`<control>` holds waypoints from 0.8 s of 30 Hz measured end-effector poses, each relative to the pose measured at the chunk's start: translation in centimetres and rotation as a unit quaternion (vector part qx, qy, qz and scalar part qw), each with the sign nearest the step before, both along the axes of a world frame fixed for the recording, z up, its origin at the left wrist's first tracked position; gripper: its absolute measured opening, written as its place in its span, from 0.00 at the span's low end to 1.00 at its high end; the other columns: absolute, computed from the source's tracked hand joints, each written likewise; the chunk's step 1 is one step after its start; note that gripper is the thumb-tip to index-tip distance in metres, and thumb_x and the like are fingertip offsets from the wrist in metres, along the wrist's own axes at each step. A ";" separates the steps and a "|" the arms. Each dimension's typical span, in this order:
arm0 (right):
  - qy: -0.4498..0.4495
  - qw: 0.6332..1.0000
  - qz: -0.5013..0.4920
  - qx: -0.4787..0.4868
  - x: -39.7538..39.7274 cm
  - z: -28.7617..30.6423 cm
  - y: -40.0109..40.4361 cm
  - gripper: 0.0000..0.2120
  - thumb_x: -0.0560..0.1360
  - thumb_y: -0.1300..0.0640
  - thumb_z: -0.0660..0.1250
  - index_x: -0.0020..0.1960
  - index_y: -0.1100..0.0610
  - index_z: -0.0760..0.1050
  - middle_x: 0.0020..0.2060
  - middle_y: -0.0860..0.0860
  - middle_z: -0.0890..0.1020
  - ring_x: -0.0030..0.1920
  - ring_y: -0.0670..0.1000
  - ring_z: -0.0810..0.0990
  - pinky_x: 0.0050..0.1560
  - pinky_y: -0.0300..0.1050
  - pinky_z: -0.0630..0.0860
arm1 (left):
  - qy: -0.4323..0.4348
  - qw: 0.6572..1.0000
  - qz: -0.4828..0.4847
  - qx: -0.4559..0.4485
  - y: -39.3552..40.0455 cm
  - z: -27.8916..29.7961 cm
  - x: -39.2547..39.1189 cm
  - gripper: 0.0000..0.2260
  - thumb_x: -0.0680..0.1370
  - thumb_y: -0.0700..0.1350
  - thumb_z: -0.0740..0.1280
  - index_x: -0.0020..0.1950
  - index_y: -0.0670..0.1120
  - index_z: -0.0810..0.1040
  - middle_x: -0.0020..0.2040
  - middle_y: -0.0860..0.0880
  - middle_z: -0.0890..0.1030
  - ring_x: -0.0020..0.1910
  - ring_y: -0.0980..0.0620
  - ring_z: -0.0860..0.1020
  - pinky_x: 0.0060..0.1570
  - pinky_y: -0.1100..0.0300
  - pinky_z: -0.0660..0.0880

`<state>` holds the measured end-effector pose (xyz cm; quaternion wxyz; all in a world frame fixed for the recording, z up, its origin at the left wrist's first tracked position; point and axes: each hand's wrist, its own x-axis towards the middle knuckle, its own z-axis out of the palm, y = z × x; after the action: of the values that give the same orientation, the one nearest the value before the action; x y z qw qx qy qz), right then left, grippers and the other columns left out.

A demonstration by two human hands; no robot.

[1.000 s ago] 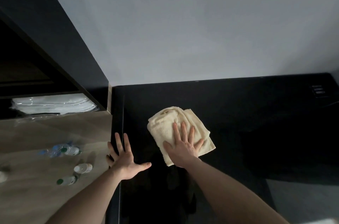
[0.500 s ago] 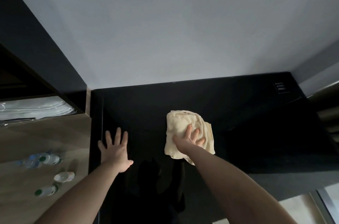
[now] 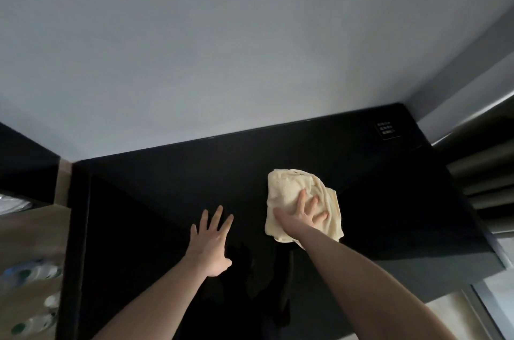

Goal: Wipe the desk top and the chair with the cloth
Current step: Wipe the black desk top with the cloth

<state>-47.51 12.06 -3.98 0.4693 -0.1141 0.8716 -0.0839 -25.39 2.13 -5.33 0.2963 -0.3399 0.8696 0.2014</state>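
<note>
A crumpled cream cloth (image 3: 294, 195) was pressed flat against the glossy black desk (image 3: 172, 189) by the right hand (image 3: 301, 214), whose fingers were spread and laid straight on the fabric, not curled round it. The cloth lay right of the desk's middle, nearer the back edge than the front, with bare black surface between it and the right edge. The left hand (image 3: 210, 245) was laid palm down on the bare desk just left of the cloth, apart from it, its fingers stretched out and splayed and nothing held in it. Both forearms were reached in from the front edge.

A small white-printed label or panel (image 3: 388, 130) was seen at the back right corner of the desk; its lettering was too small to be read. A pale grey wall (image 3: 222, 47) was met by the desk's back edge.

Beyond the left edge, a lower wooden surface (image 3: 27, 242) was seen, on which several clear plastic bottles (image 3: 30, 275) with green caps were laid; whether anything was in them could not be told. At the far left, folded white material (image 3: 11, 204) was glimpsed on a dark shelf.
</note>
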 end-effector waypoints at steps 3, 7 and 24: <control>-0.008 1.000 0.004 -0.010 -5.0 -0.2 1.5 0.52 0.75 0.29 0.62 0.80 0.34 0.25 0.80 0.40 0.24 0.77 0.64 0.19 0.81 0.73 0.44 | -0.007 1.000 -0.007 0.004 1.1 -0.3 -4.7 0.54 0.74 0.61 0.76 0.85 0.54 0.39 0.84 0.47 0.34 0.83 0.36 0.38 0.79 0.32 0.52; -0.006 1.000 -0.005 -0.014 -12.8 -0.2 4.0 0.52 0.75 0.29 0.64 0.80 0.33 0.26 0.79 0.40 0.24 0.77 0.63 0.18 0.81 0.74 0.42 | -0.013 1.000 -0.006 0.013 2.4 -0.6 -12.2 0.58 0.71 0.63 0.78 0.85 0.54 0.38 0.84 0.46 0.32 0.83 0.35 0.38 0.78 0.30 0.54; 0.074 0.992 -0.102 0.006 -39.2 -0.6 12.8 0.52 0.74 0.21 0.60 0.82 0.35 0.29 0.82 0.42 0.28 0.81 0.64 0.25 0.79 0.74 0.35 | -0.036 0.995 0.086 0.033 5.1 -1.0 -26.8 0.64 0.69 0.56 0.82 0.81 0.65 0.31 0.79 0.53 0.22 0.80 0.32 0.31 0.73 0.23 0.57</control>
<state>-86.73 24.82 -4.59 0.3931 -0.0281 0.9115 -0.1177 -52.23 7.21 -6.31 0.3203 -0.4103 0.8188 0.2424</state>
